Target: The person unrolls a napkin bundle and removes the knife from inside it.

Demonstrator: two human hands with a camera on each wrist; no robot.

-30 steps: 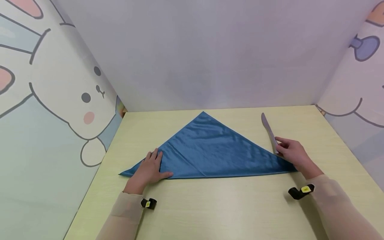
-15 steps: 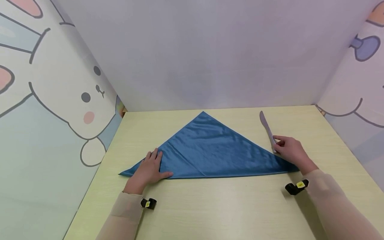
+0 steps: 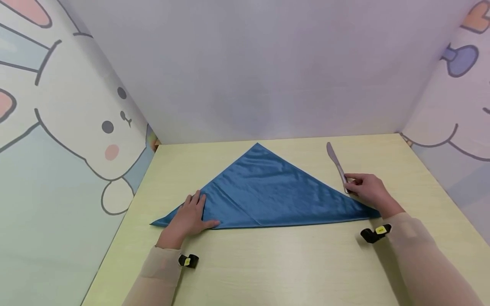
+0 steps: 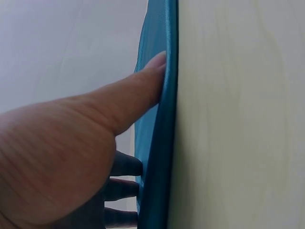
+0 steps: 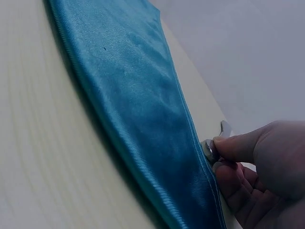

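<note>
A shiny blue cloth [image 3: 268,191], folded into a triangle, lies on the table with its peak toward the back wall. My left hand [image 3: 188,215] rests flat on the cloth's left part, fingers spread and straight. In the left wrist view the thumb [image 4: 136,95] lies along the folded edge. My right hand [image 3: 368,189] pinches the handle end of a metal table knife [image 3: 336,161] between thumb and fingers, beside the cloth's right slope. The blade points away toward the back. In the right wrist view the handle end [image 5: 209,150] shows between the fingertips, right at the cloth's edge.
The pale wooden table [image 3: 268,263] reaches a plain back wall [image 3: 245,76]. Side panels with cartoon drawings [image 3: 76,140] stand left and right. A black wrist camera [image 3: 189,261] sits at each cuff.
My right hand has moved slightly left with the knife, bringing it closer along the cloth's right slope. The left hand and the cloth stay in place; the head view has shifted a little.
</note>
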